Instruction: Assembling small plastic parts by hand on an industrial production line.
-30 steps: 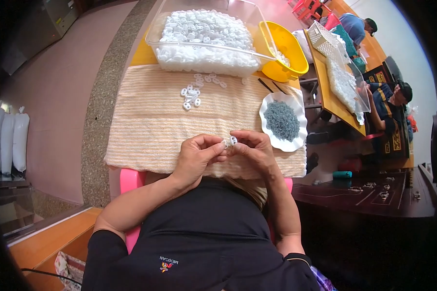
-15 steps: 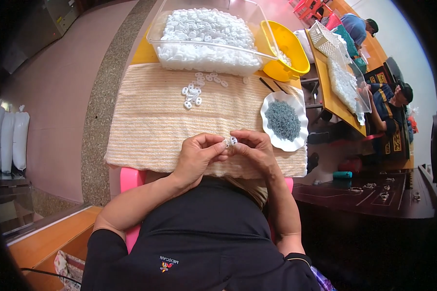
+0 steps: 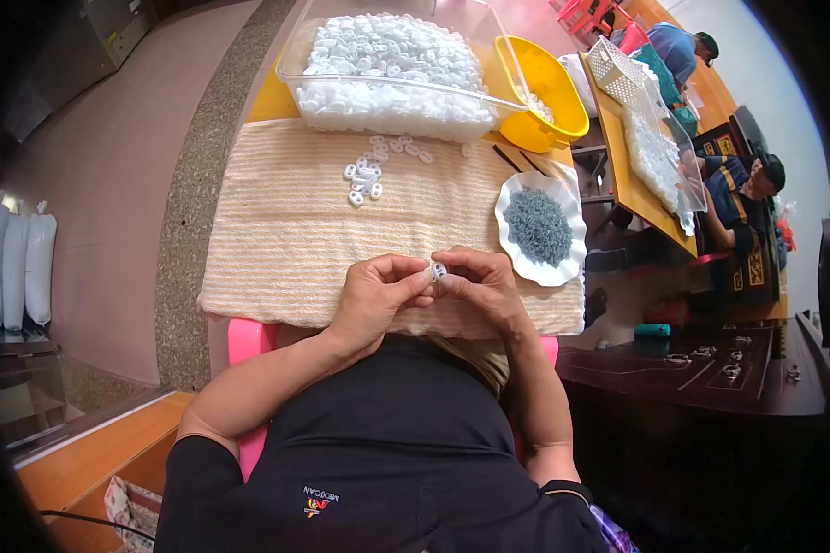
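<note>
Above the near part of a striped towel (image 3: 277,249), my two hands meet fingertip to fingertip. My right hand (image 3: 492,288) pinches a small white oval plastic piece with two holes (image 3: 440,271) between thumb and forefinger. Closed as well, my left hand (image 3: 373,293) grips a tiny pale piece against it; the fingertips mostly cover that piece and its shape is unclear. Farther up the towel lies a loose group of similar white two-hole pieces (image 3: 366,172). To the right of my right hand, a white wavy-edged dish (image 3: 556,274) holds a heap of small grey-blue bits (image 3: 537,226).
A clear plastic bin (image 3: 387,88) full of white pieces stands at the back, beside a yellow basin (image 3: 563,97). Two dark thin sticks (image 3: 507,158) lie near the dish. At right, two people work at another table (image 3: 632,194). White sacks (image 3: 39,267) stand far left.
The white two-hole piece in my right fingers has come left against my left fingertips and turned slightly. The small pale piece, a little apart from it before, now touches it.
</note>
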The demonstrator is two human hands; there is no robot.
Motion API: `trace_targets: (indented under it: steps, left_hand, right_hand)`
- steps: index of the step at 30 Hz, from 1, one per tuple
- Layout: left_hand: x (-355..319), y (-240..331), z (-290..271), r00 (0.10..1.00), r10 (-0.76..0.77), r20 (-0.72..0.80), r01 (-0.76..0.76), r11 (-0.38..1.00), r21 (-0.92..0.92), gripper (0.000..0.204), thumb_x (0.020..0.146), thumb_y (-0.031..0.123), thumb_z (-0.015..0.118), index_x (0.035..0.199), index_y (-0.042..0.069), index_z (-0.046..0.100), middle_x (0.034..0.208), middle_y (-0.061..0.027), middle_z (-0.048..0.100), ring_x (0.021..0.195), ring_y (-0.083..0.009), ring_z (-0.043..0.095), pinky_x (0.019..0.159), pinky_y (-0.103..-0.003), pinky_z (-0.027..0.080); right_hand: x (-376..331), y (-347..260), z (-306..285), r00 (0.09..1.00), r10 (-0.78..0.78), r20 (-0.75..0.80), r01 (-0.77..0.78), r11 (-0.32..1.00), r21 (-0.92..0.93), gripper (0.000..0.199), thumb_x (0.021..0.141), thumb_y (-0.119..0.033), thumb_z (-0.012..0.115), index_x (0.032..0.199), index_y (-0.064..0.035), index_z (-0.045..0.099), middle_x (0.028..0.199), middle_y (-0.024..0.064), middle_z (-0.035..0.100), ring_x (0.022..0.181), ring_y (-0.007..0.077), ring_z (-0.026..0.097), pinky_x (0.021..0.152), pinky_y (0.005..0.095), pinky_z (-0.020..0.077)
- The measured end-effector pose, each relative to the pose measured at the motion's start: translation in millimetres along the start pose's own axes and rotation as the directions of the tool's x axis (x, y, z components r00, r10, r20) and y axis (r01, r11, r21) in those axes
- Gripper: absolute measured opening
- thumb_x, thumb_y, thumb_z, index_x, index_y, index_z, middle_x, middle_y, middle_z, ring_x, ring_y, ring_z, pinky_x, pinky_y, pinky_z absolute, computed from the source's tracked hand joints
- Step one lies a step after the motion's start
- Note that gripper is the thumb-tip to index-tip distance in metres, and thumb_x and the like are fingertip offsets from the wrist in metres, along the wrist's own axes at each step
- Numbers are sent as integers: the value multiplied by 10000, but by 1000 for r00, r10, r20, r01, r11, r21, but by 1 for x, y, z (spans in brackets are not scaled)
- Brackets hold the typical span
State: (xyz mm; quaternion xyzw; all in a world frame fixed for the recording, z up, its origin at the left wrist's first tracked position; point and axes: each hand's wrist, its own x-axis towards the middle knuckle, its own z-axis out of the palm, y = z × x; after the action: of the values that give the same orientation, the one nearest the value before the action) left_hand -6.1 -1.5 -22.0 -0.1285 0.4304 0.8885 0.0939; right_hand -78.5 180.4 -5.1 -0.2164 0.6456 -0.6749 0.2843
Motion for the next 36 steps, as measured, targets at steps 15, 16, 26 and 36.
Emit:
trace_targets:
  steps: [15, 16, 26, 36]
  left_hand:
    - [-1, -1, 1, 1000, 19, 10, -19, 1000, 16, 160, 888, 64, 673, 1019, -19, 635, 899, -82, 685, 751, -111, 653, 686, -229, 564]
    - [-1, -1, 1, 1000, 18, 7, -18, 1000, 17, 156, 887, 64, 673, 1015, -18, 638, 898, -81, 685, 751, -111, 652, 684, -228, 563]
    - [-1, -1, 2, 999, 29, 31, -29, 1000, 0, 113, 882, 49, 671, 972, -16, 647, 847, -80, 680, 730, -119, 645, 675, -236, 556]
    - [1, 4, 0, 993, -16, 116, 19, 999, -31, 137, 885, 49, 671, 970, -51, 634, 854, -123, 686, 735, -139, 661, 672, -231, 557]
  right_hand:
    - [-1, 2, 0, 1000, 8, 23, -10, 998, 60, 278, 873, 20, 646, 1144, 75, 617, 1030, 83, 630, 940, 149, 636, 829, 259, 522]
    - [-2, 1, 0, 1000, 6, 28, -8, 997, 73, 277, 873, 24, 645, 1143, 76, 617, 1029, 86, 629, 933, 149, 637, 822, 258, 524]
    - [-2, 10, -2, 999, -25, 41, 21, 994, 106, 261, 867, 33, 645, 1125, 71, 629, 955, 87, 629, 843, 144, 642, 744, 242, 532]
    - [-3, 4, 5, 999, 48, -8, -44, 954, 297, 231, 847, -4, 682, 1070, 46, 656, 871, 64, 644, 744, 127, 632, 669, 245, 519]
